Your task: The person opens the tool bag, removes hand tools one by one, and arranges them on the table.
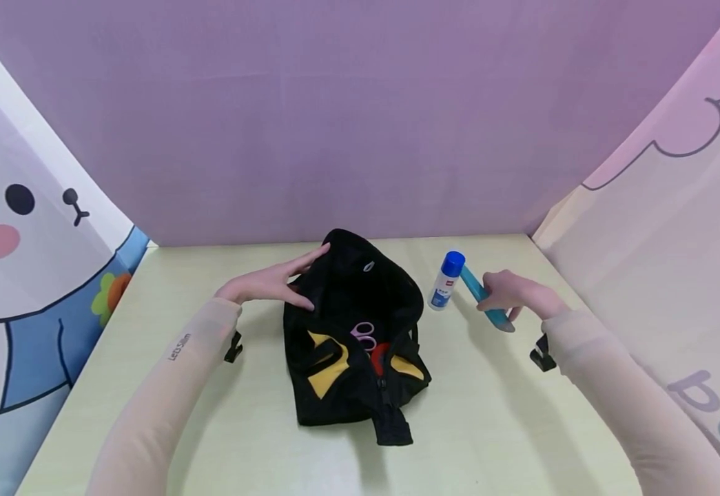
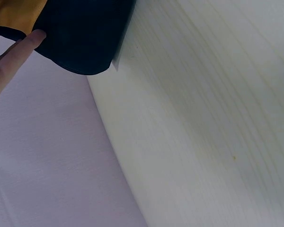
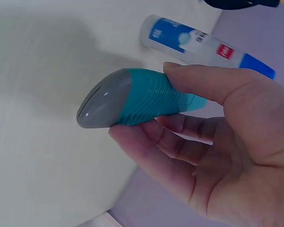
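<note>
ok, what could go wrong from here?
The glue stick stands between the teal tool in the right grip and the bag; a sideways move might topple it. The bag's soft opening could sag if the left grip leaves its edge. The scissors just inside might get in the way.

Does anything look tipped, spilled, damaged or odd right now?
Nothing stands out. The left hand touches the black bag, which gapes open with purple scissor handles showing inside. The glue stick stands capped nearby, and the right hand grips the teal-and-grey tool. No spill or damage shows.
</note>
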Tool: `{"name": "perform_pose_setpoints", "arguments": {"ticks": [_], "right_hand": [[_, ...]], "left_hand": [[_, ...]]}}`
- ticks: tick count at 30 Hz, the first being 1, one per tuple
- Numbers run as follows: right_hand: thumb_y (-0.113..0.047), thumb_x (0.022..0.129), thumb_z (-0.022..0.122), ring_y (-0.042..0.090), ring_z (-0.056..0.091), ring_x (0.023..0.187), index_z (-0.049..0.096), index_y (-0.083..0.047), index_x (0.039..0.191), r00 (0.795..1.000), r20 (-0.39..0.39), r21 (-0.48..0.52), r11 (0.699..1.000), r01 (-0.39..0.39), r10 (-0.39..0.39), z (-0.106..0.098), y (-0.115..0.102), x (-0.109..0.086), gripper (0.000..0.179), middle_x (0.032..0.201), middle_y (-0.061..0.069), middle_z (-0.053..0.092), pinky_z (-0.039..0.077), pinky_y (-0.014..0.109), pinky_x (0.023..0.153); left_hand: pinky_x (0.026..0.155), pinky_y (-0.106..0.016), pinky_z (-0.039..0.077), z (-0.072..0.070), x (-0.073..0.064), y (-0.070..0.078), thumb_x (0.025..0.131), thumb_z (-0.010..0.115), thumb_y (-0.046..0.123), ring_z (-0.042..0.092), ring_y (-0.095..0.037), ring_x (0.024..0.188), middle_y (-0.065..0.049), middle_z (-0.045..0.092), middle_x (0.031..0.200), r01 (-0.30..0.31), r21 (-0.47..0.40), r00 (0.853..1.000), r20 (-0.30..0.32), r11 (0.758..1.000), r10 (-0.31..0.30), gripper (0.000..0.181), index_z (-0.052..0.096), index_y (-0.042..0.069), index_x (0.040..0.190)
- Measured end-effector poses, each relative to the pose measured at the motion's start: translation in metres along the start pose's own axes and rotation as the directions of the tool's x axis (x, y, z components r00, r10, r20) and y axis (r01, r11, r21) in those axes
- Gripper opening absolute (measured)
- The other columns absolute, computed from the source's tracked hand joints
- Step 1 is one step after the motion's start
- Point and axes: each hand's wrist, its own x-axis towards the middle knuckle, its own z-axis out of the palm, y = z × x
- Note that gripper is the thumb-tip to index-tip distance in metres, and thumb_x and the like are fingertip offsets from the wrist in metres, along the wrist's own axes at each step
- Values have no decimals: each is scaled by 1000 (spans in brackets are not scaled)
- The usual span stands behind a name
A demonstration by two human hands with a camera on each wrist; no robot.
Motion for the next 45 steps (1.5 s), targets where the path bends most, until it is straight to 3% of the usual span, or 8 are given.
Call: {"name": "perform_pose_setpoints", "arguments": {"ticks": [7,17,34,45], "right_hand": [[-20,94,65,28,69,85,51,2,104,1000,14,27,1000,-12,11,13,3,3,28,94,17,58,62,34,64],[-19,92,65,25,68,82,51,2,103,999,36,49,998,-36,34,29,5,10,27,94,17,59,61,32,63],[-21,93,65,23,66,76,51,2,101,997,57,68,996,-63,59,45,7,17,28,91,15,57,61,32,63],[-23,92,67,21,64,74,51,0,100,995,69,74,994,-83,78,50,9,24,29,91,14,56,60,30,62]], "left_hand": [[119,-58,28,0,0,1,84,80,26,9,-33,156,24,-7,164,6,-2,1000,1,1000,-6,108,1,53,154],[120,-59,27,0,-2,2,84,80,26,9,-32,156,24,-7,164,10,-3,1000,-3,1000,-10,108,2,54,154],[120,-58,26,2,-2,4,84,80,26,10,-32,156,22,-7,165,8,7,1000,-5,1000,-7,109,2,47,157],[120,-58,26,2,-2,4,85,80,27,10,-31,156,24,-7,164,16,14,1000,-12,1000,-16,108,2,53,154]]}}
